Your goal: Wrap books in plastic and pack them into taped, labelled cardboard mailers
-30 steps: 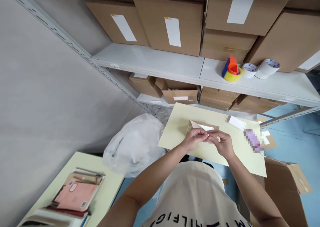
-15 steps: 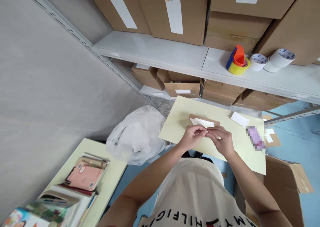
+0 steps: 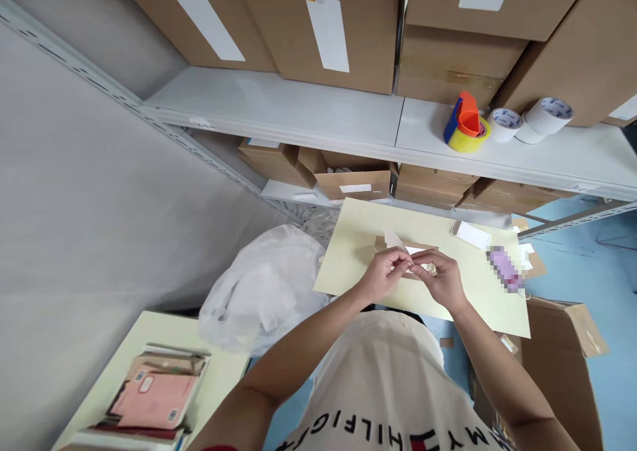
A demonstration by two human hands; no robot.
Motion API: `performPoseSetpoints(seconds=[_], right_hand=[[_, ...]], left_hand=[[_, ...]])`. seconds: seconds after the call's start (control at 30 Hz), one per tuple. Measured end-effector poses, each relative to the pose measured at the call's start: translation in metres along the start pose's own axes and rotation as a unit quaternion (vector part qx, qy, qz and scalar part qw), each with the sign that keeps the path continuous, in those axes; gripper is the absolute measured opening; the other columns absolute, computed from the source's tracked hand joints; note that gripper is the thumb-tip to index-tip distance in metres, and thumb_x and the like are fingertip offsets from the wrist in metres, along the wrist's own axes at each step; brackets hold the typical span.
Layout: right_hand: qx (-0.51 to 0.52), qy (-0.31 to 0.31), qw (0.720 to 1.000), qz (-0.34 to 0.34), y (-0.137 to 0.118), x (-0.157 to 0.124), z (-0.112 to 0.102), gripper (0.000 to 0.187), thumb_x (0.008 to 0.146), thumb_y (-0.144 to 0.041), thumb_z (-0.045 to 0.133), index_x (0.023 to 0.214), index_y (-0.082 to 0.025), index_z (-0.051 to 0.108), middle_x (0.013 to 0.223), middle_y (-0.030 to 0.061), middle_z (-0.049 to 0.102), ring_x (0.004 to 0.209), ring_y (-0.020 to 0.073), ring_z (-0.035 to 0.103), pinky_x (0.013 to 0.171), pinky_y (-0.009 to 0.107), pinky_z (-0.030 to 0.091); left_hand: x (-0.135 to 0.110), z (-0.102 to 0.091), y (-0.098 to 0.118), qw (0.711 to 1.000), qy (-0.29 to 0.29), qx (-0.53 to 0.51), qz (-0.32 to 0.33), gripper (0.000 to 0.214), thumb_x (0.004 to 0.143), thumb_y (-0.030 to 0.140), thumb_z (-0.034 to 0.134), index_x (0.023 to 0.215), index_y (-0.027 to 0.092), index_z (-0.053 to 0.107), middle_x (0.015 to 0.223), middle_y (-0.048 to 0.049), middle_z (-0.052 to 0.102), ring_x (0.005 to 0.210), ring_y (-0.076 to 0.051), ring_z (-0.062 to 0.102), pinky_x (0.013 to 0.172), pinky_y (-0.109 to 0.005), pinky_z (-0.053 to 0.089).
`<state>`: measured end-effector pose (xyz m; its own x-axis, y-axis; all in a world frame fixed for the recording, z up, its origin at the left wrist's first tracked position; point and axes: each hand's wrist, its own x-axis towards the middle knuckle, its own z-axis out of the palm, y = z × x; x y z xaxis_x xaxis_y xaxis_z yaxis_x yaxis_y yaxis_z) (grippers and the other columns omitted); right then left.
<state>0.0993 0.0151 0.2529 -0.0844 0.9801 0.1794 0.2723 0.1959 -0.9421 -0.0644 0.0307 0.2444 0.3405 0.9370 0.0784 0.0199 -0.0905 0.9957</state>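
Observation:
My left hand [image 3: 384, 275] and my right hand [image 3: 442, 280] meet fingertip to fingertip over a small pale yellow table [image 3: 358, 239]. Both pinch a small white slip [image 3: 395, 241] that sticks up behind my left fingers. Under the hands lies a flat brown cardboard piece [image 3: 409, 249] with a white label on it. What the fingertips grip at the pinch itself is too small to see well.
A white card [image 3: 470, 234] and a blurred purple object [image 3: 503, 269] lie on the table's right. A clear plastic bag [image 3: 263, 288] sits to the left. Tape rolls [image 3: 530, 121] and a tape dispenser [image 3: 465, 123] stand on the grey shelf [image 3: 298, 109]. Books [image 3: 154, 398] lie lower left; an open carton [image 3: 557, 365] lower right.
The hands stay pinched together over the cardboard piece; the white slip now stands a little more upright. The camera has shifted slightly.

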Motion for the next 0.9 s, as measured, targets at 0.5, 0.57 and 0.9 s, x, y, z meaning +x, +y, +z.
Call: performPoseSetpoints(seconds=[0.5,0.57,0.9], right_hand=[[0.185,0.025,0.955,0.23,0.015,0.01,0.034,0.04,0.074,-0.06,0.069,0.073,-0.022,0.056,0.065,-0.0025,0.056,0.061,0.0139,0.057,0.063,0.03,0.05],[0.19,0.041,0.947,0.255,0.018,0.011,0.036,0.041,0.073,-0.06,0.069,0.072,-0.022,0.054,0.063,-0.0047,0.052,0.055,0.0118,0.054,0.057,0.028,0.047],[0.154,0.236,0.927,0.248,0.038,0.005,0.033,0.035,0.077,-0.051,0.067,0.069,-0.024,0.047,0.052,-0.0102,0.034,0.044,0.0075,0.034,0.041,0.022,0.036]], left_hand=[[0.011,-0.064,-0.016,0.986,-0.089,-0.045,-0.136,0.026,0.085,0.04,0.053,0.072,0.022,0.039,0.052,0.0084,0.042,0.046,-0.008,0.042,0.05,-0.02,0.035],[0.015,-0.087,-0.02,0.977,-0.085,-0.058,-0.186,0.025,0.081,0.038,0.055,0.071,0.022,0.039,0.047,0.0111,0.035,0.04,-0.006,0.035,0.045,-0.019,0.031],[0.045,-0.19,-0.036,0.951,0.087,0.007,-0.297,0.01,0.069,0.019,0.055,0.063,0.019,0.047,0.047,0.0077,0.044,0.036,-0.004,0.034,0.04,-0.017,0.027]])
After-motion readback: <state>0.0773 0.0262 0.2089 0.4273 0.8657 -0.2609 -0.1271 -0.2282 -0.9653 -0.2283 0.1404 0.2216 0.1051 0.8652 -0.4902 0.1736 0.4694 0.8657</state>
